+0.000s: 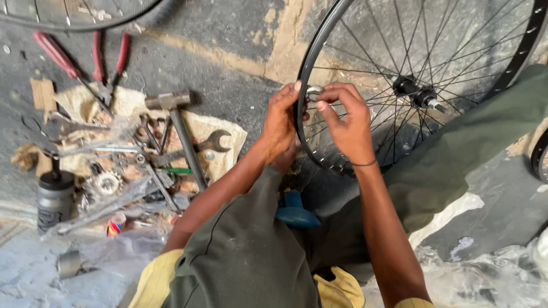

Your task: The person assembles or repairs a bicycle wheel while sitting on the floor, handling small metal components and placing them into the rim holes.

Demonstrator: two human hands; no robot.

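A black bicycle wheel rim (304, 68) with thin spokes and a hub (416, 94) stands in front of me, leaning against my leg. My left hand (279, 122) grips the rim's left edge from outside. My right hand (345, 117) is on the inner side of the rim, its fingers pinching a small round metal tool (313, 92) at a spoke end. Both hands meet at the same spot on the rim.
To the left, a cloth (220, 142) on the concrete floor holds a hammer (177, 122), a spanner (208, 142), red-handled pliers (108, 60), a screwdriver (57, 54) and small parts. A dark bottle (54, 197) stands at the left. Clear plastic (491, 274) lies at the right. A blue sandal (295, 212) is under my knee.
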